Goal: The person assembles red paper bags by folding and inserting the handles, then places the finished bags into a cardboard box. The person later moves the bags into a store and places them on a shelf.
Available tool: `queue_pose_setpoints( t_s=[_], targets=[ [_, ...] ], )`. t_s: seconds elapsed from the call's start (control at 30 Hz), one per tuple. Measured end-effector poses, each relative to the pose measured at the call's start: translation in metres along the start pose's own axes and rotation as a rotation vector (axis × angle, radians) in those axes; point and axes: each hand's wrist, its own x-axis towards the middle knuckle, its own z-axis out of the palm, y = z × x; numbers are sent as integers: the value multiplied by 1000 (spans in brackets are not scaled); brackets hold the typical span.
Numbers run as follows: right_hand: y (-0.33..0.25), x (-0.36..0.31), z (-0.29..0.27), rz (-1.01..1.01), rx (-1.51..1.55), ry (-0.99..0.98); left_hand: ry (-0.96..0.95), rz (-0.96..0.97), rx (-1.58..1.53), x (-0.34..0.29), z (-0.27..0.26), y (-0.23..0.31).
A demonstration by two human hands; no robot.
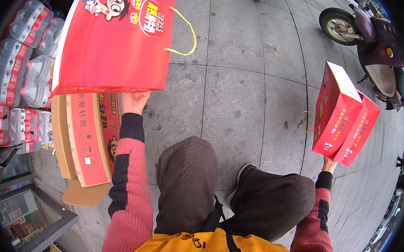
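Observation:
On the left, my left hand (135, 101) holds a large red gift box (115, 56) by its lower edge. Its fingers go out of sight under the box. This box has a cartoon child's face on it and a yellow cord handle (189, 34) at its right side. Out to the right, my right hand (329, 164) grips the bottom of two red gift boxes (335, 112) held side by side, with its fingers mostly hidden by them. A thin yellow cord shows at their left side. Below my left hand lies a long cardboard carton (86, 139) with its flaps spread.
Shrink-wrapped packs of clear bottles (13, 73) are stacked along the left. A glass-fronted case (29, 217) stands at the lower left. A purple scooter (376, 42) is parked at the upper right on grey paving (234, 100). My bent knees (188, 181) are below.

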Motion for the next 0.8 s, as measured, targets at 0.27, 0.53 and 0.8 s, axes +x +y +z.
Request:
queue_pose_setpoints(
  t_s=[0.27,0.53,0.8],
  targets=[
    [-8,-7,-13,-11,-40,73,504,14,-82,-41,-170,-57],
    [-116,58,-17,-251,-405,10,406,208,543,-30,-68,-16],
    [-212,174,31,-968,-1993,-60,-89,580,2281,-8,121,-40]
  ],
)
